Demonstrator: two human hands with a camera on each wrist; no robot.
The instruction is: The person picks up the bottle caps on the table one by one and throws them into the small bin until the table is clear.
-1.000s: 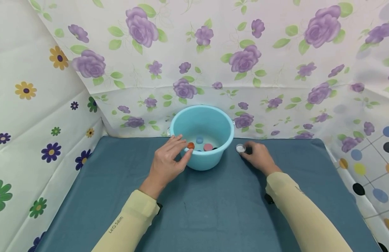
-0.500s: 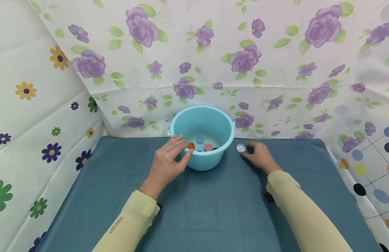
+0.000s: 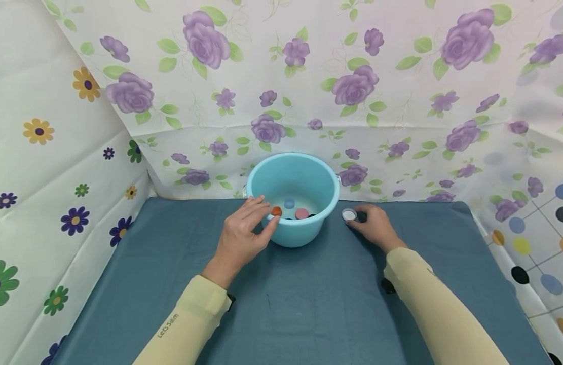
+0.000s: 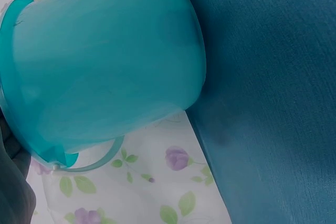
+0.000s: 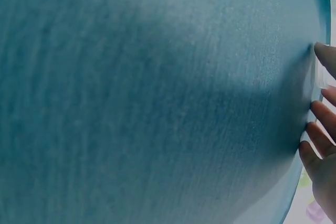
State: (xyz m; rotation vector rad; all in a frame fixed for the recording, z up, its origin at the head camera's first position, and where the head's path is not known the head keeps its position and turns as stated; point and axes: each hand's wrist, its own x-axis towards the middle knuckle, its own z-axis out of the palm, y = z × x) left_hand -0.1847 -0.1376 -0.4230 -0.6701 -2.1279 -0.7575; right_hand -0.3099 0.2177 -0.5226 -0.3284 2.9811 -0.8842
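Note:
My left hand (image 3: 245, 230) is at the near left rim of a light blue bucket (image 3: 292, 238). Between its thumb and index fingertips shows a small round orange piece (image 3: 276, 210), which it appears to pinch just over the rim. The left wrist view has that hand at its left edge, above the bucket's rim. To the right of the bucket, my right hand (image 3: 377, 226) holds a small clear round case (image 3: 348, 215) with a white inside, low over the blue cloth. In the right wrist view the case (image 5: 319, 74) lies between thumb and fingers, partly out of frame.
Inside the bucket lie several small discs, among them a blue disc (image 3: 289, 203) and a pink disc (image 3: 301, 213). A blue cloth (image 3: 304, 309) covers the table. Flower-printed sheets (image 3: 308, 101) hang behind the bucket and along the sides.

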